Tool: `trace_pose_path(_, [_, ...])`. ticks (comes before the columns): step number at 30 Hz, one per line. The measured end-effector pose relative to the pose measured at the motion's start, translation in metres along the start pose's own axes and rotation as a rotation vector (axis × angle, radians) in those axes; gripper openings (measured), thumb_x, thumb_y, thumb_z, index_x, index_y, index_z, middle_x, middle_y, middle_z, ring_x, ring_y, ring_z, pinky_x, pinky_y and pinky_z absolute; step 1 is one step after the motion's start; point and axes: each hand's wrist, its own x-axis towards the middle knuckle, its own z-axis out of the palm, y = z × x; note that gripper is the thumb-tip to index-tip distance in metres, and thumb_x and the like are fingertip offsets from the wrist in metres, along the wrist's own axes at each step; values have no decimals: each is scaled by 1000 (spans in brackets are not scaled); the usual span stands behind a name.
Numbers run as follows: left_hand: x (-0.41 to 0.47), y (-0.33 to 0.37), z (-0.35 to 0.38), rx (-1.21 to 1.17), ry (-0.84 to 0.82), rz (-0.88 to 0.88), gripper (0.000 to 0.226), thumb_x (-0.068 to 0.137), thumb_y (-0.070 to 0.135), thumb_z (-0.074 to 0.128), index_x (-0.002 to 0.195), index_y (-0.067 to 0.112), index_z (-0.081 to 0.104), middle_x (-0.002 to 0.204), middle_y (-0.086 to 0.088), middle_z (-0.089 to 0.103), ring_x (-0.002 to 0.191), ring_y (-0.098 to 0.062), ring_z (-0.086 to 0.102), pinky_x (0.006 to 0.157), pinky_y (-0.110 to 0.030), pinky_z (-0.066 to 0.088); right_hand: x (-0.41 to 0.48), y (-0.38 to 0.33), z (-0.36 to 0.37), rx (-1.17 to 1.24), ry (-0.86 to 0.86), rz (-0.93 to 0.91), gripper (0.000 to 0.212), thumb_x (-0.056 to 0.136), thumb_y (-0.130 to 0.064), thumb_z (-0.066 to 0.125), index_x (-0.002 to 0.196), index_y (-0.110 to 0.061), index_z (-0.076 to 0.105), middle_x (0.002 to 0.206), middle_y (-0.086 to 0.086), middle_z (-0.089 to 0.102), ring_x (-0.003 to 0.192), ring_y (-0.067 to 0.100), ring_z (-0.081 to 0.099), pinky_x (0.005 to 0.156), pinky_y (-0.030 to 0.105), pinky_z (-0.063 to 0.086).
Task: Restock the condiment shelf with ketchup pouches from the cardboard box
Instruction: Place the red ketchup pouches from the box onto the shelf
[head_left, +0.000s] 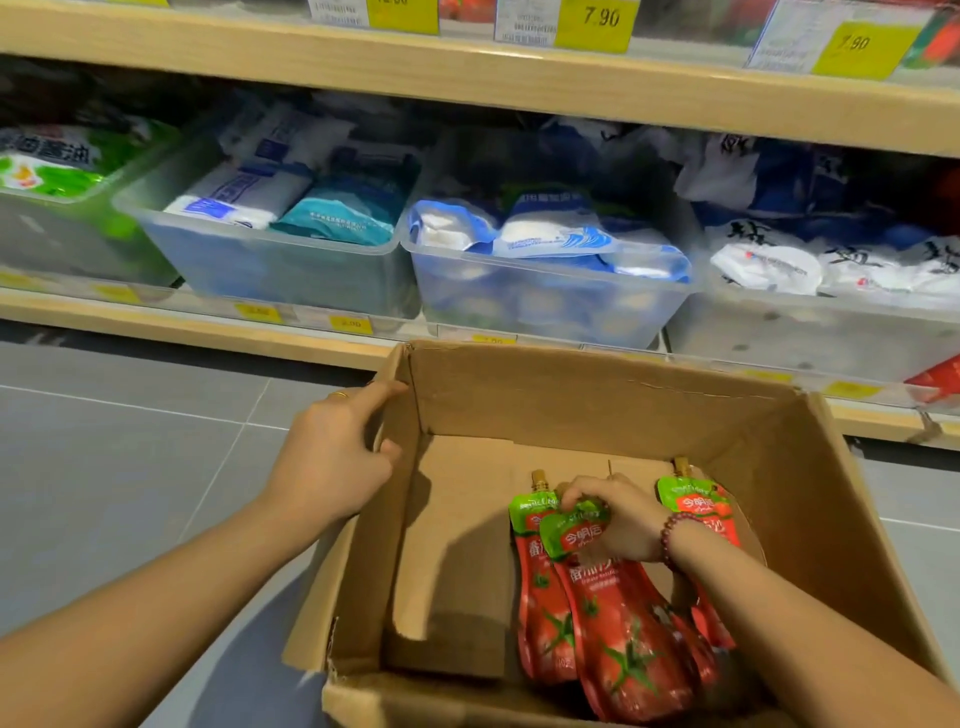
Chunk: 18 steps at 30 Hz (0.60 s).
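Note:
An open cardboard box (571, 395) stands on the floor in front of the shelf. Three red ketchup pouches with green tops and gold caps lie at its right side. My right hand (615, 517), with a bead bracelet on the wrist, is down inside the box and grips the top of the front ketchup pouch (623, 639). A second pouch (540, 613) lies just left of it and a third pouch (701, 506) is partly hidden behind my right wrist. My left hand (332, 457) holds the box's left wall near the far corner.
The low wooden shelf (208, 332) carries clear plastic bins (291, 270) full of white, blue and green packets, with yellow price tags along its edge. Another shelf board (467, 78) runs above. Grey floor tiles (130, 467) lie left of the box.

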Motion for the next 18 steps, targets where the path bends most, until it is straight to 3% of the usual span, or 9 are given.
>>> trace_pose_path(5, [2, -1, 0, 17, 2, 14, 54, 79, 22, 68, 125, 41, 48, 100, 15, 57, 79, 1, 45, 62, -9, 33, -4, 2, -6, 156, -80, -27, 38, 70, -16, 79, 94, -43, 66, 124, -8, 56, 113, 15, 53, 92, 32, 51])
trace_pose_path(11, [1, 0, 0, 39, 6, 23, 53, 80, 23, 67, 125, 42, 46, 96, 19, 53, 68, 8, 40, 59, -7, 32, -15, -1, -14, 416, 72, -79, 35, 72, -4, 76, 78, -39, 73, 105, -9, 68, 99, 10, 62, 81, 29, 55])
trace_pose_path(15, [0, 9, -8, 162, -31, 42, 57, 80, 24, 66, 132, 37, 45, 106, 7, 65, 76, -7, 59, 64, -23, 49, -32, -16, -34, 505, 179, -208, 36, 73, 1, 74, 77, -35, 75, 89, -11, 72, 84, 8, 68, 75, 26, 55])
trace_pose_path(18, [3, 28, -21, 237, -28, 66, 62, 81, 28, 63, 137, 38, 40, 129, 1, 59, 95, -19, 64, 77, -34, 54, -44, -37, -58, 531, 376, -284, 39, 73, 7, 71, 75, -32, 74, 82, -11, 71, 73, 0, 65, 67, 15, 52])
